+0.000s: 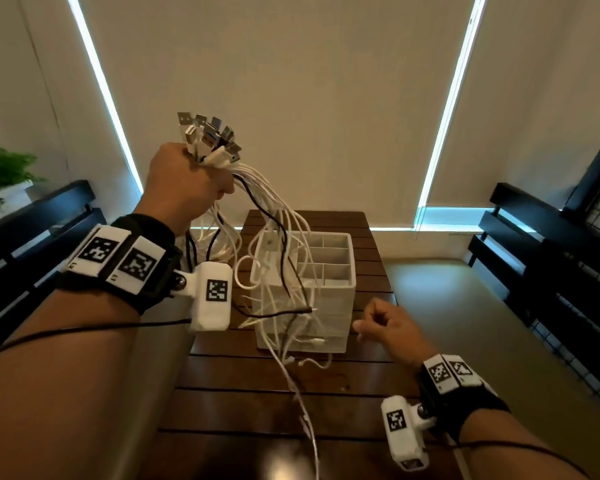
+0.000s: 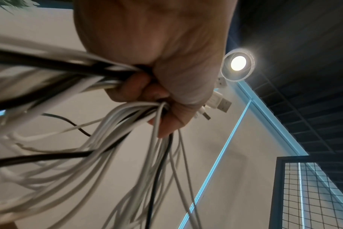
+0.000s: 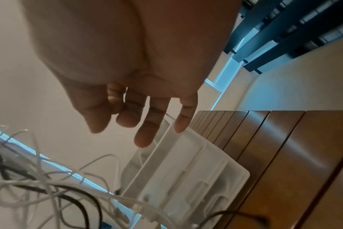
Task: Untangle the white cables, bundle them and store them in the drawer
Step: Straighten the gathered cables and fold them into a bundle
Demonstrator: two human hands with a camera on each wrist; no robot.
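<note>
White, thin cables (image 1: 274,216), mixed with a few black cables (image 1: 257,199), are held raised above a brown slatted wooden table (image 1: 371,244). Their long axis runs roughly vertical: the metal USB plugs (image 1: 208,133) point upward and fan out above the fist, while the loose lengths hang downward, draping over and in front of a white plastic desktop organiser with open top compartments (image 1: 329,258). Several tails reach the tabletop and one strand trails toward the near edge. The bundle is gripped just below the plugs by the left hand (image 1: 184,188), whose fingers (image 2: 139,88) are curled tightly round the cords, as is confirmed in the left wrist view. The right hand (image 1: 385,327) is held low just beside the organiser's right front corner; its fingers (image 3: 145,134) are loosely bent and nothing is seen held in them. Pale roller blinds (image 1: 291,81) edged with bluish light fill the background, with dark slatted benches (image 1: 534,244) at both sides.
</note>
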